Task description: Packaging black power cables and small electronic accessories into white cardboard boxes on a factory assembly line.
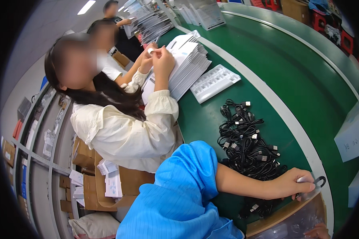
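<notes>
My left arm, in a blue sleeve, reaches across to the right over a heap of black USB cables (247, 139) on the green table. My left hand (287, 185) is closed, its thumb pressed on a small shiny grey thing (306, 179) I cannot identify. A black curved piece (321, 181) shows just beyond it. Below this hand stands an open cardboard box (267, 225) with clear plastic bags (295, 225) inside. Only part of my right hand (318, 232) shows, low at the right by the bags; its fingers cannot be made out.
A co-worker in a cream shirt (123, 131) sits at the left, hands (157, 59) over stacked white flat boxes (189, 65). A white tray (215, 83) lies near the cables. Two more people are behind. Cartons (125, 183) and shelving (44, 159) stand left; a pale rail (263, 85) edges the table.
</notes>
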Demonstrator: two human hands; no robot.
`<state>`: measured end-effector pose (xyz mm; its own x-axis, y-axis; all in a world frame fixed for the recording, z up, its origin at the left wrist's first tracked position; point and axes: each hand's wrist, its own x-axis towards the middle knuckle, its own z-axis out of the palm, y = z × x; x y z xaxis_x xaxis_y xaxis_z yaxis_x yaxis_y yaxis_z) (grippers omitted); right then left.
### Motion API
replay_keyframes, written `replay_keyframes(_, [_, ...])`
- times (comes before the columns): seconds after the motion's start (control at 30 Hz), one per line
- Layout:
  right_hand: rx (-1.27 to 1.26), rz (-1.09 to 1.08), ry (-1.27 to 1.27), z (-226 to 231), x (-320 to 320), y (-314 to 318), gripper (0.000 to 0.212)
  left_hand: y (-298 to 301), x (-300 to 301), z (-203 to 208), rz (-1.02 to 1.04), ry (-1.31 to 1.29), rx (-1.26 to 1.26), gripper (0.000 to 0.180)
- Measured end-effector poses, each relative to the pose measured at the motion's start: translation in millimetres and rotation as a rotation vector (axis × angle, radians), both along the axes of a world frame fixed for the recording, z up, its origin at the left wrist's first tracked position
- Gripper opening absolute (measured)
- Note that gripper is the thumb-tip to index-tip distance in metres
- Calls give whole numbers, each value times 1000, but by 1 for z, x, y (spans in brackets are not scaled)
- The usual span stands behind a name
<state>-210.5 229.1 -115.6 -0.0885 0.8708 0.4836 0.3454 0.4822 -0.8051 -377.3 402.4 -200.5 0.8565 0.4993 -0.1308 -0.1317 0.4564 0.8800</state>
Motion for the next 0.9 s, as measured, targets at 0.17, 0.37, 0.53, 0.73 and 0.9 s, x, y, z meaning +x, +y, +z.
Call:
replay_keyframes(0.17, [-135, -16, 3, -4, 7, -9, 42, -1, 1, 1, 33, -42, 52, 27])
replay_keyframes(0.37, [-240, -71, -485, 20, -4, 1, 44, 0, -1, 5, 13, -3, 22, 27])
replay_keyframes(0.53, [-288, -73, -511, 20, -6, 2, 44, -1, 0, 2, 17, -19, 41, 30])
replay_keyframes(0.73, [-300, -21, -510, 22, -9, 9, 48, -1, 1, -1, 15, -33, 32, 31])
replay_keyframes(0.9, [-306, -46, -463, 25, -16, 12, 49, 0, 2, -2, 12, -20, 33, 30])
